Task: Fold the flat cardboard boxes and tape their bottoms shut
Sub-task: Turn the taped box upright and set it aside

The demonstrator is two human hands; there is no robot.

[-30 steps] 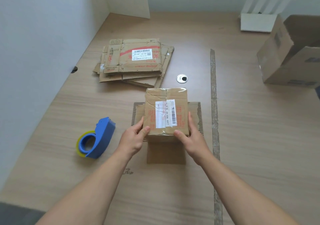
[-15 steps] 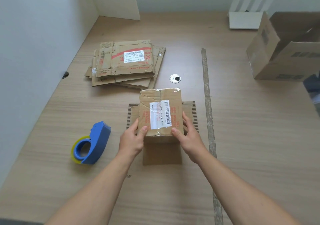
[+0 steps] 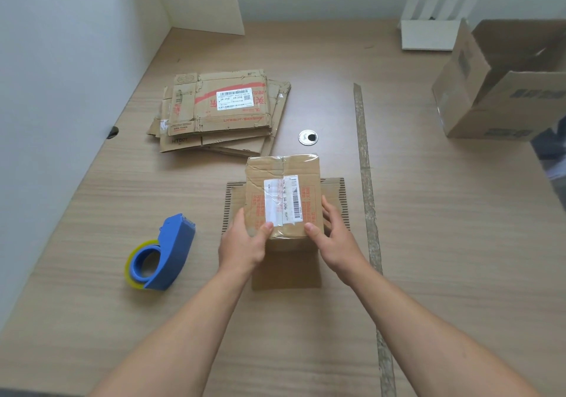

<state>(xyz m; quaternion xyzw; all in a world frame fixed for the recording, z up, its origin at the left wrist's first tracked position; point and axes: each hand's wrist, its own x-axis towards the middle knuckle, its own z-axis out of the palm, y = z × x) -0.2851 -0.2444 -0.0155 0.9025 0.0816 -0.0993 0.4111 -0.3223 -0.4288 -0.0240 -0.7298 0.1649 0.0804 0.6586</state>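
As left hand [image 3: 242, 243] and right hand [image 3: 334, 240] hold it, the box [image 3: 283, 196] stands.

Pale wood-grain tabletop [image 3: 444, 243] set against white walls [image 3: 61, 59].
A round silver metal cable grommet [image 3: 308, 137] sits mid-table. Just right of it, a worn grey strip [image 3: 365, 182] runs front to back. A white slatted stand [image 3: 428, 33] rests at the far edge.

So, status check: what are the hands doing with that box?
Left hand and right hand hold the box by its near corners. Box upright, lower flaps spread flat on table. Tape dispenser lies apart, left.
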